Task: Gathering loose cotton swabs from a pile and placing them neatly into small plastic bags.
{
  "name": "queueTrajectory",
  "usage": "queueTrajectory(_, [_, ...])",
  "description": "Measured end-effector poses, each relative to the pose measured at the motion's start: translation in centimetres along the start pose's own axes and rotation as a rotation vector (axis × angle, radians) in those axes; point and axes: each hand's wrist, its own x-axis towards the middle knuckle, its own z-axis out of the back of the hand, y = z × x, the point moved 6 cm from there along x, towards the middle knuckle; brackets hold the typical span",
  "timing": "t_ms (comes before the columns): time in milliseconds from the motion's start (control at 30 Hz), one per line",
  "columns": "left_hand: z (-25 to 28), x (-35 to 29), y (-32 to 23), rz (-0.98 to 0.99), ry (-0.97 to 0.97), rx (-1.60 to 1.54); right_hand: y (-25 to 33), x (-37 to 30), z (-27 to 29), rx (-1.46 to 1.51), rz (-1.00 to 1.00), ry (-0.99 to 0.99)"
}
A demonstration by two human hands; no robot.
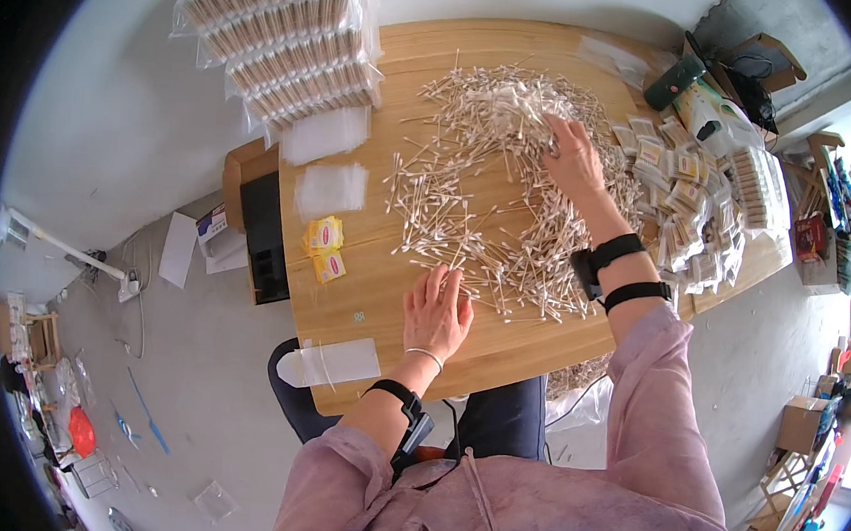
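Note:
Loose cotton swabs [505, 251] with wooden sticks lie scattered in a broad, ring-like heap over the wooden table [392, 322]. At the near left edge of this heap rests my left hand [436, 316], palm down, fingers spread, its fingertips touching a few swabs. My right hand [576, 163] reaches to the far right part of the heap. Its fingers are stretched out and slightly curved over the swabs, with part of the fingertips and thumb hidden. No swab shows firmly gripped in either hand.
Filled swab packets [687, 195] pile up at the right, beside a dark green cylinder [673, 81]. Bags of swabs [283, 39] are stacked at the far left. Along the left edge lie clear empty bags [330, 191], yellow labels [325, 249] and a white card [340, 361].

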Motion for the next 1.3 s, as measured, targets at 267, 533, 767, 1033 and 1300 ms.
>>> queueTrajectory(267, [0.0,-0.1,0.0,-0.013,-0.003,-0.003,-0.8,5.5,1.5,0.059,0.028,0.202])
queueTrajectory(533, [-0.1,0.0,-0.2,-0.001,0.023,-0.011,-2.9,6.7,-3.4,-0.166,-0.187,0.312])
queueTrajectory(767, [-0.3,-0.2,0.3,0.013,0.038,-0.003,-0.5,4.8,-1.2,0.22,-0.086,0.186])
queueTrajectory(1033, [0.3,-0.1,0.0,0.001,0.037,0.022,-0.5,6.6,1.0,0.743,-0.321,0.241])
queueTrajectory(1300, [-0.3,-0.3,0.2,0.011,0.044,-0.006,8.7,1.4,-4.4,-0.216,-0.053,0.392])
